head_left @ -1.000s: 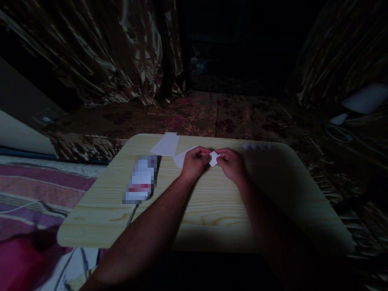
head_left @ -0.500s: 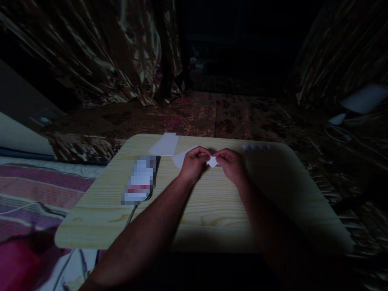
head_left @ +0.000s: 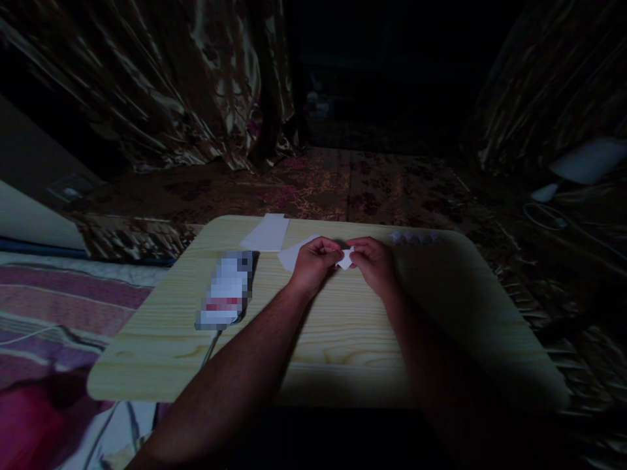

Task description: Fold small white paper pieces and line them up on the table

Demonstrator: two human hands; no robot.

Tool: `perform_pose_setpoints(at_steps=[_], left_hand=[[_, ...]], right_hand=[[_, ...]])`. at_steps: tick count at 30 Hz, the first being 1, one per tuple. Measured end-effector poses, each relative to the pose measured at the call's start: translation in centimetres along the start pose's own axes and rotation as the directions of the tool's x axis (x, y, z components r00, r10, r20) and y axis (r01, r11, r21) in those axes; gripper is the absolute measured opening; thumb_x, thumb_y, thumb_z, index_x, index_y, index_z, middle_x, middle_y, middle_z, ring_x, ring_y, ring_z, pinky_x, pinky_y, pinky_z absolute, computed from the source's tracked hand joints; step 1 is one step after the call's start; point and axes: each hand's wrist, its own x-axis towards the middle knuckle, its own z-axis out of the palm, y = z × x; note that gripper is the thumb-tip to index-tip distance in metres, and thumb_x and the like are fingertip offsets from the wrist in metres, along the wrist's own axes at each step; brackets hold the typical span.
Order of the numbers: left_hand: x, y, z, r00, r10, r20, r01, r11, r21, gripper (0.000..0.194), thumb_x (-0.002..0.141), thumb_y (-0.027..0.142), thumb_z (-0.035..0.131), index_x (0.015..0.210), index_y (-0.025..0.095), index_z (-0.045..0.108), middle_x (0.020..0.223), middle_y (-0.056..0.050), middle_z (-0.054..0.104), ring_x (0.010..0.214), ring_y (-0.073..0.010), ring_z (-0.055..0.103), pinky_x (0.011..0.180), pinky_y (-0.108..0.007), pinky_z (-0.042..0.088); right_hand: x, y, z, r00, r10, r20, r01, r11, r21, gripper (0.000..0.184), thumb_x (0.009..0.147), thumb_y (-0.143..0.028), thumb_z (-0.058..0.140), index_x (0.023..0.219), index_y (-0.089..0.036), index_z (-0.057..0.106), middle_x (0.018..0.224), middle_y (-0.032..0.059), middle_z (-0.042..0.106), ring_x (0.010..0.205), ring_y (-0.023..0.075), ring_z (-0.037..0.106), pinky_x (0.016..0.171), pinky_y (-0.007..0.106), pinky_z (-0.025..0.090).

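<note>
Between my two hands is a small folded piece of white paper (head_left: 345,259), its lower edge coming to a point. My left hand (head_left: 313,262) pinches its left side with thumb and fingers. On the right side, my right hand (head_left: 375,262) grips it the same way, thumb on top. The fingers hide part of the folds. Just left of my left hand a loose white sheet (head_left: 290,255) lies partly covered by that hand. Beyond my right hand several small folded paper pieces (head_left: 416,238) sit in a row near the table's far edge.
More white paper strips (head_left: 268,233) lie at the far left of the wooden table (head_left: 337,339). A blurred-out phone (head_left: 226,290) with a cable (head_left: 211,347) rests left of my forearm. A striped bed cover (head_left: 73,300) is at the left, a white lamp (head_left: 588,162) at the right.
My hands stay in nearly the same place, still pinching the paper. The thumbs and the paper have shifted slightly, and the paper's shape between the fingers looks a little different.
</note>
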Motion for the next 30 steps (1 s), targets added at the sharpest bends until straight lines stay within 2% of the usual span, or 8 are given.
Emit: perform_pose_setpoints(at_steps=[2, 4, 8, 13, 30], left_hand=[[0.0, 0.05, 0.01, 0.999, 0.035, -0.025, -0.034, 0.999, 0.024, 0.026, 0.058, 0.021, 0.08, 0.077, 0.016, 0.063, 0.061, 0.002, 0.062, 0.05, -0.0092, 0.054, 0.051, -0.023, 0.043], [-0.01, 0.15, 0.03, 0.997, 0.064, -0.04, -0.063, 0.997, 0.038, 0.027, 0.059, 0.021, 0.08, 0.08, 0.016, 0.063, 0.063, 0.002, 0.063, 0.052, -0.0089, 0.054, 0.053, -0.023, 0.044], [-0.05, 0.23, 0.09, 0.994, 0.097, -0.045, -0.095, 0.994, 0.055, 0.032, 0.058, 0.021, 0.081, 0.085, 0.016, 0.064, 0.069, 0.001, 0.065, 0.058, -0.0098, 0.058, 0.057, -0.023, 0.046], [-0.06, 0.06, 0.18, 0.992, 0.112, -0.059, -0.107, 0.991, 0.078, 0.031, 0.058, 0.022, 0.081, 0.083, 0.015, 0.065, 0.07, 0.0, 0.065, 0.059, -0.0096, 0.057, 0.057, -0.023, 0.046], [-0.28, 0.36, 0.42, 0.99, 0.127, -0.06, -0.122, 0.989, 0.083, 0.028, 0.058, 0.023, 0.083, 0.078, 0.015, 0.066, 0.066, 0.0, 0.065, 0.057, -0.009, 0.055, 0.056, -0.022, 0.042]], right_hand=[[0.05, -0.11, 0.03, 1.0, 0.021, 0.002, -0.021, 0.999, 0.027, 0.04, 0.069, -0.024, 0.064, 0.109, -0.019, 0.063, 0.071, -0.0004, 0.069, 0.058, 0.0145, 0.062, 0.057, 0.026, 0.05], [0.14, -0.07, 0.04, 0.998, 0.058, 0.006, -0.059, 0.997, 0.049, 0.045, 0.068, -0.026, 0.066, 0.112, -0.019, 0.06, 0.073, 0.0002, 0.07, 0.058, 0.0147, 0.063, 0.057, 0.027, 0.051], [0.38, 0.18, 0.1, 0.991, 0.132, 0.019, -0.133, 0.987, 0.086, 0.037, 0.066, -0.03, 0.07, 0.1, -0.016, 0.063, 0.074, 0.0022, 0.071, 0.059, 0.0146, 0.064, 0.056, 0.027, 0.052], [0.5, 0.37, 0.19, 0.99, 0.138, 0.002, -0.137, 0.986, 0.096, 0.024, 0.067, -0.033, 0.072, 0.081, -0.015, 0.064, 0.065, 0.0014, 0.069, 0.054, 0.0134, 0.062, 0.054, 0.025, 0.05], [0.32, 0.08, 0.16, 0.995, 0.095, -0.001, -0.095, 0.995, 0.041, 0.02, 0.072, -0.037, 0.068, 0.076, -0.018, 0.064, 0.062, 0.0012, 0.068, 0.055, 0.0144, 0.063, 0.055, 0.025, 0.05]])
